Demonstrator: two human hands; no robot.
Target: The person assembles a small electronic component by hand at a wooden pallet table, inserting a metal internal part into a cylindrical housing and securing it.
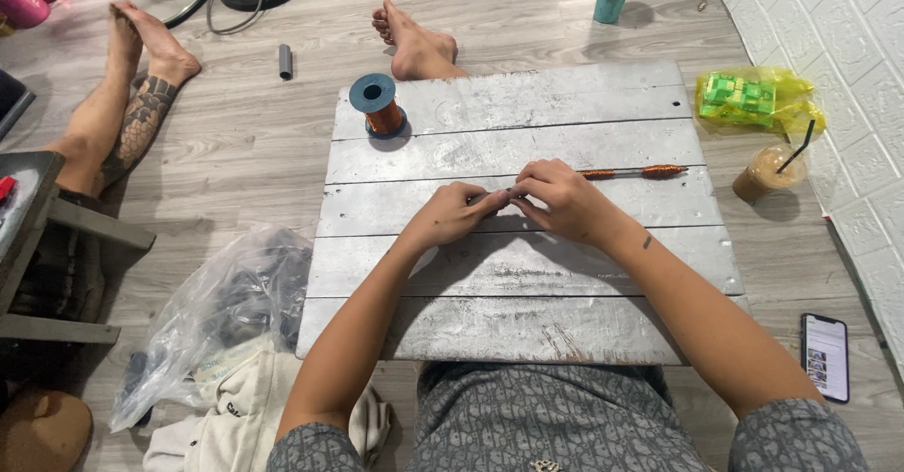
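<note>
A thin rod [612, 173] wound with copper wire was held over the silver-grey plank board [527, 274], its long axis laid nearly level from left to right across the third plank from the far edge. Its near end was pinched between the fingertips of both hands, which were met at the middle of the board. The right hand [565, 204] was closed around the rod's end with thumb and fingers pressed together; the left hand [457, 213] was closed likewise, its fingertips set against those of the right. Whether the wire itself or only the rod was gripped by the left hand could not be told.

From the hands, the rod was stretched away to the right, and a thicker copper winding [664, 170] was seen near its far end. The right hand was therefore the nearer one to the rod's free length, the left being set only at the tip.

A blue spool of copper wire [379, 105] was stood upright at the board's far left corner, well apart from both hands and nearer the left one. An iced drink with a straw [767, 173] and a yellow bag of green parts [758, 98] were placed on the floor beyond the board's right edge
</note>
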